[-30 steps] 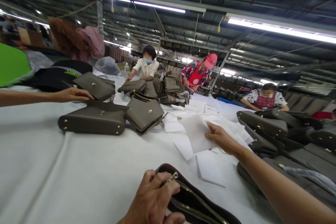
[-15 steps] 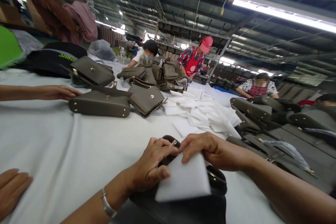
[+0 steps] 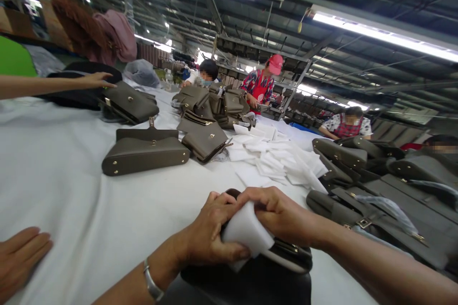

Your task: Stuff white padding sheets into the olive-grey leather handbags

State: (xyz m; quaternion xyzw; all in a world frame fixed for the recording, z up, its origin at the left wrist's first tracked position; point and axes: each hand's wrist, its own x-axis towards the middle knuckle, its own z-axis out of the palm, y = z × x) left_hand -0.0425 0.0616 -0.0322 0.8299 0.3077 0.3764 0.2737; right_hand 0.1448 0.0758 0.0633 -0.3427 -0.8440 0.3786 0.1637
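Note:
A dark handbag (image 3: 250, 281) lies in front of me on the white-covered table, a zipped opening showing at its right. My left hand (image 3: 209, 231), with a silver bracelet at the wrist, grips the bag's upper left edge, its thumb against a white foam sheet (image 3: 246, 231). That sheet is bent over at the bag's opening, and my right hand (image 3: 282, 212) pinches it between thumb and fingers. Its lower end is partly hidden by my left thumb. The fingertips of both hands are close together at the top of the bag.
Loose white foam sheets (image 3: 279, 157) lie beyond the bag. Grey-brown handbags are piled at right (image 3: 404, 209) and across the table (image 3: 211, 100); one (image 3: 146, 152) lies on its side. At left, a co-worker's hand (image 3: 25, 259) rests on the cloth and another hand (image 3: 96, 80) reaches over bags.
The foam sheet, flat before, is now bent and drawn in toward the bag's opening. At left, another person's hand has left the handbag lying on its side and moved farther back.

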